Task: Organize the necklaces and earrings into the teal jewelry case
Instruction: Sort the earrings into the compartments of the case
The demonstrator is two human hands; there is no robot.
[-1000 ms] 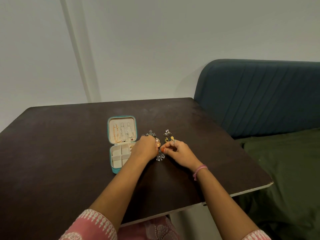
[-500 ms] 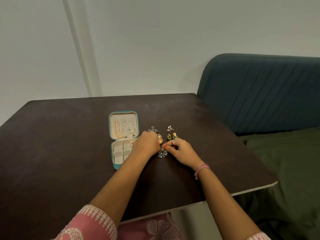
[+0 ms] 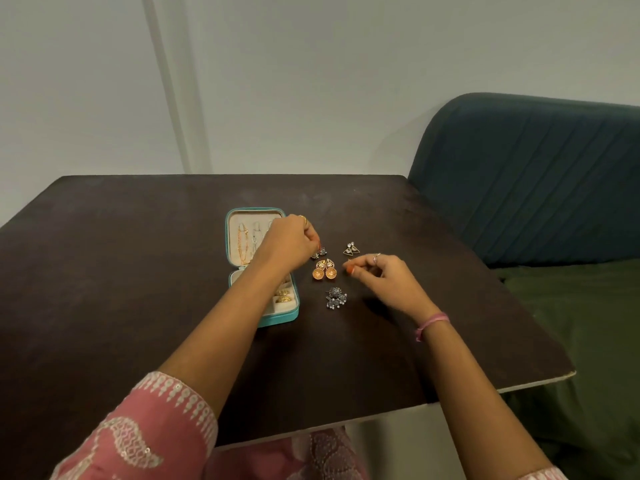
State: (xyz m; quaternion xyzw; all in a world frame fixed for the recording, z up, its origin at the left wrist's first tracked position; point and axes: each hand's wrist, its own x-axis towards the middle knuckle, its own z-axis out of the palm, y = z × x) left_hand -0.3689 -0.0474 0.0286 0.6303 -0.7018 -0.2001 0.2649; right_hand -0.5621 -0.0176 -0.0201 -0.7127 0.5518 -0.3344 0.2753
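The teal jewelry case [image 3: 293, 315] lies open on the dark table, with necklaces [image 3: 243, 242] hung in its lid and gold earrings [image 3: 284, 295] in its near compartments. My left hand [image 3: 287, 242] reaches across the case, and its curled fingertips pinch a small dark silver earring pair [image 3: 320, 253] on the table. My right hand [image 3: 382, 277] hovers to the right, thumb and forefinger pinched on a small earring that is mostly hidden. Between my hands lie round orange-gold earrings [image 3: 325, 271], beaded silver earrings [image 3: 335, 297] and triangular earrings [image 3: 351, 250].
The dark table [image 3: 138, 271] ends in a pale front edge near my lap and a rounded corner at the right. A dark teal sofa back [image 3: 536, 185] and a green seat cushion [image 3: 571, 341] stand beyond the table's right side.
My hands have parted. The left went away from me to the small silver pair, the right drew to the right with a small earring. The beaded silver earrings now lie uncovered.
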